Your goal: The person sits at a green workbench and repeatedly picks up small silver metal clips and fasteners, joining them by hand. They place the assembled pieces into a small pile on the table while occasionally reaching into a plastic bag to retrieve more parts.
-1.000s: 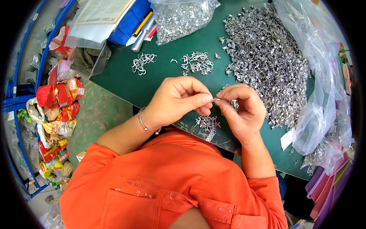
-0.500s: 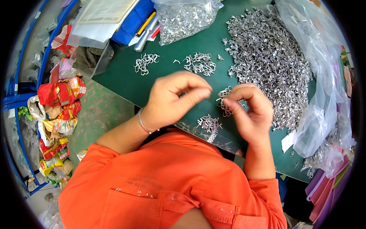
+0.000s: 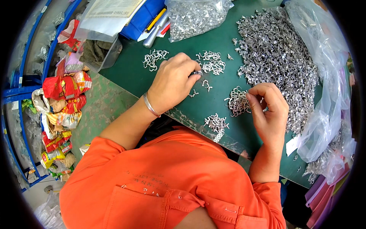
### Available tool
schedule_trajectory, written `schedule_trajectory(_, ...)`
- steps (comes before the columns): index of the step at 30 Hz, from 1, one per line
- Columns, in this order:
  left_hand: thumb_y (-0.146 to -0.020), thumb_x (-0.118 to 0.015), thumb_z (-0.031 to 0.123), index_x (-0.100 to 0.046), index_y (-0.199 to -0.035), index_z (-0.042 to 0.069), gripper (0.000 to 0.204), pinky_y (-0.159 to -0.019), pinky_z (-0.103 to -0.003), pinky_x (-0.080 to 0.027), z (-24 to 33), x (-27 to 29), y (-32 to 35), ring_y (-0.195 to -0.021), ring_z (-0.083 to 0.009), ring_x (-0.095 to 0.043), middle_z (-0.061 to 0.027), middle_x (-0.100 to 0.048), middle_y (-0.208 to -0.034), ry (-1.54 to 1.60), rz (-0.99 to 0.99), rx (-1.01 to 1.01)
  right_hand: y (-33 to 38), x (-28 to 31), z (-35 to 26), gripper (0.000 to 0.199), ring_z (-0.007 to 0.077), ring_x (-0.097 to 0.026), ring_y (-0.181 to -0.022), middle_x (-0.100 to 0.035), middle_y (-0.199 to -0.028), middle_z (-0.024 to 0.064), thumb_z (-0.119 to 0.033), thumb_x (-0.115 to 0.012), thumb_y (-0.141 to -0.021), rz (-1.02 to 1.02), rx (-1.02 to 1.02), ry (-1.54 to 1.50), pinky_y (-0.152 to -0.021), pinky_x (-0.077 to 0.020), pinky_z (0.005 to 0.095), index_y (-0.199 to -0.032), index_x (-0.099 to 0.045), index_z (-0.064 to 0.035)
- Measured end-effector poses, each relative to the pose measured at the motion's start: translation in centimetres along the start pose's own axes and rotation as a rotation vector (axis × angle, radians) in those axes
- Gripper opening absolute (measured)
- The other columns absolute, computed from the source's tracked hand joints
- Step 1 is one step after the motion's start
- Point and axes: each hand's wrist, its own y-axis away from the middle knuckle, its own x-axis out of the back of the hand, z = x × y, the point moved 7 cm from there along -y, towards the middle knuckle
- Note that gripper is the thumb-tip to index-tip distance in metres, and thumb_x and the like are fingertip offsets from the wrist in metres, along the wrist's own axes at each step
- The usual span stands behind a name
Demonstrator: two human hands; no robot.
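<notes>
My left hand (image 3: 172, 82) is closed in a pinch over the green tabletop, with a small shiny metal piece (image 3: 198, 72) at its fingertips. Below its thumb lie a few loose curved metal pieces (image 3: 206, 85). To the right, my right hand (image 3: 270, 110) has its thumb and forefinger curled together; whether anything is between them is too small to make out. It is beside a pile of curved metal pieces (image 3: 237, 102). Another cluster (image 3: 211, 63) lies just beyond my left fingertips, and one more (image 3: 154, 59) is further left. Near the front edge sits a tight heap of small metal pieces (image 3: 216, 123).
A large mound of small metal parts (image 3: 278, 57) covers the table's right side, bordered by clear plastic sheeting (image 3: 328, 91). A filled clear bag (image 3: 198, 19), a blue bin (image 3: 143, 19) and a clear tub with cloth (image 3: 100, 53) stand at the back. Blue shelving is left.
My left hand has moved up and away from my right hand, and a small metal piece now shows at its fingertips. My right hand has shifted slightly right. The whole view has shifted a little.
</notes>
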Motion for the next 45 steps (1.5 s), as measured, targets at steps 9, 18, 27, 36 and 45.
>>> schedule_trajectory(9,-0.081,-0.072,0.002,-0.068,-0.092,0.002,0.012,-0.066,-0.033,-0.049,1.2,-0.1,0.1,-0.074,-0.0243,-0.061,-0.0098,-0.06,-0.088,0.166,-0.09,0.043,0.2,-1.1,-0.6,0.015,0.0239,-0.063,-0.071,-0.064,-0.083,0.0111,0.01,-0.069,-0.077,0.028,0.104,-0.06,-0.061,-0.0509,0.0305,-0.086,-0.063,-0.0008)
schedule_trajectory(18,-0.077,-0.076,0.001,-0.067,-0.089,0.003,0.015,-0.068,-0.031,-0.049,1.7,-0.8,0.5,-0.075,-0.0207,-0.061,-0.0079,-0.062,-0.085,0.209,-0.121,0.054,0.5,-2.6,-0.5,0.016,0.0257,-0.064,-0.072,-0.063,-0.084,0.0114,0.008,-0.07,-0.077,0.001,0.128,-0.123,-0.061,-0.0514,0.0318,-0.088,-0.063,-0.0019)
schedule_trajectory(27,-0.084,-0.073,-0.002,-0.066,-0.093,-0.001,0.012,-0.069,-0.024,-0.051,2.8,-2.1,1.8,-0.078,-0.0106,-0.062,-0.005,-0.066,-0.089,0.751,-0.182,0.239,1.5,-4.1,-0.2,0.02,0.0187,-0.065,-0.071,-0.066,-0.083,0.0067,0.006,-0.072,-0.079,0.036,0.054,-0.37,-0.062,-0.0534,0.0289,-0.093,-0.061,-0.0036)
schedule_trajectory(36,-0.088,-0.066,-0.007,-0.064,-0.1,-0.004,0.012,-0.077,-0.028,-0.057,2.0,-3.5,2.4,-0.086,-0.0166,-0.068,-0.0108,-0.068,-0.097,1.209,-0.202,0.424,1.3,-3.3,-1.4,0.025,0.0232,-0.068,-0.079,-0.068,-0.088,0.0086,0.011,-0.071,-0.076,0.1,0.226,-0.284,-0.065,-0.0536,0.0301,-0.094,-0.06,-0.0023)
schedule_trajectory(45,-0.089,-0.063,-0.01,-0.063,-0.101,-0.005,0.013,-0.082,-0.031,-0.058,2.4,-3.3,2.2,-0.091,-0.02,-0.069,-0.0137,-0.067,-0.101,1.235,-0.114,0.362,1.6,-3.9,0.7,0.022,0.0165,-0.07,-0.082,-0.068,-0.095,0.0104,0.009,-0.069,-0.081,0.102,-0.075,-0.581,-0.074,-0.0573,0.0268,-0.098,-0.059,0.0009)
